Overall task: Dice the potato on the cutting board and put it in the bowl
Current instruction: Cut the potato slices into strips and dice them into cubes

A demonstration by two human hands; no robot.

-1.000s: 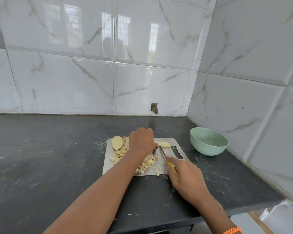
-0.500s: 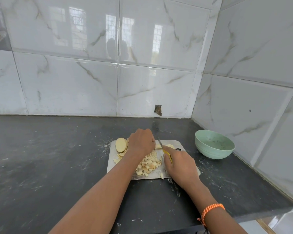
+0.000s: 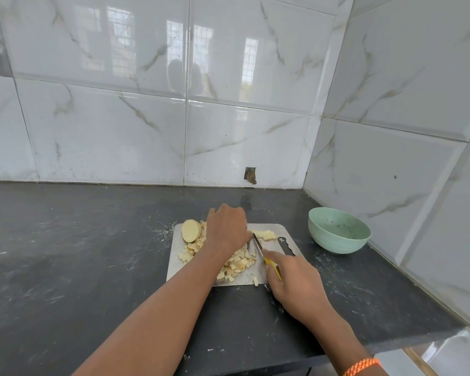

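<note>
A steel cutting board (image 3: 270, 229) lies on the dark counter. A pile of diced potato (image 3: 239, 263) covers its middle, with a round potato slice (image 3: 191, 230) at the far left and a few pieces (image 3: 267, 235) at the far right. My left hand (image 3: 227, 229) is curled over potato on the board; what lies under its fingers is hidden. My right hand (image 3: 296, 287) grips the yellow-handled knife (image 3: 259, 246), whose blade angles down beside my left fingers. The green bowl (image 3: 338, 230) stands right of the board and looks empty.
The dark counter (image 3: 79, 253) runs left and toward me, with its front edge at the lower right. Tiled walls close the back and the right side, just behind the bowl. Potato specks lie around the board.
My right hand has drawn the knife back toward me, then forward over the board, then back again. The left hand has stayed on the potato. The view has shifted slightly.
</note>
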